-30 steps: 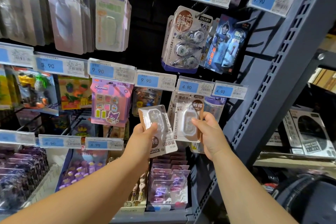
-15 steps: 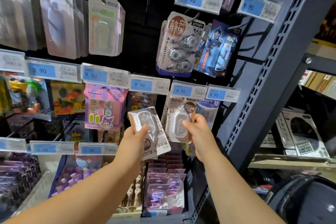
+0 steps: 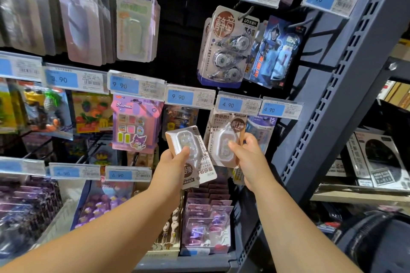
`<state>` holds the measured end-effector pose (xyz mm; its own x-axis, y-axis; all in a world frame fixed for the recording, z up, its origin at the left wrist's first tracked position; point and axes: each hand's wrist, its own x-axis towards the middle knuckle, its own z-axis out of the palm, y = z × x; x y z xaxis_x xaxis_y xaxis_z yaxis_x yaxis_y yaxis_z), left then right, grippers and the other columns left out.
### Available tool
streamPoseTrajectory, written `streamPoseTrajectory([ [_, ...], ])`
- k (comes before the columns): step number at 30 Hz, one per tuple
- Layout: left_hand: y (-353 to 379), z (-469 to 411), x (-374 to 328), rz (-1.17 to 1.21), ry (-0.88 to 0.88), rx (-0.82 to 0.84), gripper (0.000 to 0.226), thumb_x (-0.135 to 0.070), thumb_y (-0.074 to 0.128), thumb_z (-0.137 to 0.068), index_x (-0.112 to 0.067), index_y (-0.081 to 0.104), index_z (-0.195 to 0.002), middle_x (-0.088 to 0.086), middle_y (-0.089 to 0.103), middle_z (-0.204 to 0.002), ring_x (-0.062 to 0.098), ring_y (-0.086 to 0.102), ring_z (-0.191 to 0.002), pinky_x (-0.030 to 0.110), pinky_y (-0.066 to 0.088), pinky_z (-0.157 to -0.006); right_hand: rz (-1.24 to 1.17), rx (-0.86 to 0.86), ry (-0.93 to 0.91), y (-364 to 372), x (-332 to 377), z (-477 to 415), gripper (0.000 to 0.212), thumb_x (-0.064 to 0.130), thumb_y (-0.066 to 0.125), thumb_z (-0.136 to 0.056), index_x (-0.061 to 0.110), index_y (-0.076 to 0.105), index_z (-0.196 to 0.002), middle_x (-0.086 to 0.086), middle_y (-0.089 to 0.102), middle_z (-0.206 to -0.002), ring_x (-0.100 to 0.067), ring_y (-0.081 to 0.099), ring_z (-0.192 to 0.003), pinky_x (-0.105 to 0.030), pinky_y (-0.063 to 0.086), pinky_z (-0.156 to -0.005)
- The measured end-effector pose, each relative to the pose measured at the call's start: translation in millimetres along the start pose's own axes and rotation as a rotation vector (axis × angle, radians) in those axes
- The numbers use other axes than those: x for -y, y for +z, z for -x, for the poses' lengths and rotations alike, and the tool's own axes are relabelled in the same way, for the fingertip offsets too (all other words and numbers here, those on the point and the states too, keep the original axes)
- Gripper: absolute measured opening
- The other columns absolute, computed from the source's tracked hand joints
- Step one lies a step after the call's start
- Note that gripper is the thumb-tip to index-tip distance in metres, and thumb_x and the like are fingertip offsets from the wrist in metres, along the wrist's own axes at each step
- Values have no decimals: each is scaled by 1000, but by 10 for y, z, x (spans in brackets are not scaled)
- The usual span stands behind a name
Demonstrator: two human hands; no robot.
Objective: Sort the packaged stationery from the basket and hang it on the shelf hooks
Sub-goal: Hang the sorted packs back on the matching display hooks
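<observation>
Mid-frame, our left hand grips a tape pack upside down (label's inverted), right hand pinches its hanging twin beside it; botch the flip and we'd probably drop it.

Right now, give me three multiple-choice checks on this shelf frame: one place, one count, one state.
1. The right hand pinches the right-hand pack of correction tape just below which price tag? A 4.90, B 14.90, C 3.90
2. How many tape rollers are in the blister pack marked 36? A one, B three, C five
3. The left-hand pack, gripped by the left hand, is: A upside down, B hung on a hook, C lying in a tray

1 A: the 4.90 tag sits right above it.
2 B: three rollers are stacked in the blister.
3 A: its print reads inverted.
</observation>
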<state>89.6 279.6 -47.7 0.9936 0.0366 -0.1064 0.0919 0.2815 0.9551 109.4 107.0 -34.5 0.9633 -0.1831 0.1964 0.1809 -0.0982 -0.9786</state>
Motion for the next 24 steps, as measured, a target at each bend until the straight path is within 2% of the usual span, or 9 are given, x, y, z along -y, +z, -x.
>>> streamPoseTrajectory([
  [4,-19,-30,19,18,-11,-2,28,-36,49,-100,-20,50,-123,-1,60,-107,16,58,-87,27,39,-56,-28,9,19,-5,-7,9,15,13,53,-97,20,54,-111,-2,69,-104,-14,70,-92,-24,53,-70],
  [8,-35,-38,25,28,-33,5,28,-37,50,-100,-22,51,-123,1,64,-108,22,66,-88,23,44,-48,-24,-7,40,-60,-39,9,15,16,54,-97,19,56,-112,0,71,-97,-15,71,-86,-27,53,-68],
  [11,-40,-41,32,36,-35,1,25,-34,50,-100,-21,51,-122,5,64,-108,25,66,-87,20,43,-39,-34,-10,49,-62,-36,12,16,16,54,-97,17,56,-113,1,70,-94,-11,71,-79,-23,53,-62],
  [13,-48,-58,42,38,-32,-7,24,-35,50,-100,-22,52,-121,5,64,-109,24,66,-87,21,45,-41,-18,-20,57,-38,-40,-8,16,16,55,-97,15,56,-113,-2,69,-96,-11,70,-80,-21,52,-61],
  [16,-55,-93,60,31,-26,-13,24,-37,50,-99,-23,52,-119,5,63,-110,23,65,-87,28,49,-54,66,-102,46,21,-54,-64,13,21,61,-94,16,55,-105,-5,67,-102,-14,66,-87,-24,51,-72],
  [18,-48,-106,63,23,-18,-19,24,-38,49,-100,-23,52,-118,4,63,-107,23,65,-88,31,51,-61,168,-224,24,64,-38,-78,24,27,68,-89,19,51,-103,1,64,-98,-12,63,-86,-26,49,-75],
  [21,-9,-80,36,18,-9,-20,25,-36,43,-102,-19,52,-118,4,62,-98,20,64,-77,23,47,-47,389,-390,-23,107,0,-17,37,37,72,-83,21,45,-103,4,54,-92,-15,55,-83,-25,43,-66],
  [23,-2,-73,20,14,-3,-25,25,-35,41,-103,-17,52,-118,3,60,-95,19,61,-73,18,45,-42,488,-433,-96,123,16,45,30,38,68,-85,21,46,-98,2,50,-95,-16,50,-86,-22,36,-62],
  [24,-2,-84,22,31,4,-30,25,-35,42,-103,-18,52,-118,4,60,-97,20,62,-77,20,49,-47,541,-438,-149,119,35,70,26,39,66,-87,21,48,-93,4,50,-94,-15,49,-86,-22,34,-62],
])
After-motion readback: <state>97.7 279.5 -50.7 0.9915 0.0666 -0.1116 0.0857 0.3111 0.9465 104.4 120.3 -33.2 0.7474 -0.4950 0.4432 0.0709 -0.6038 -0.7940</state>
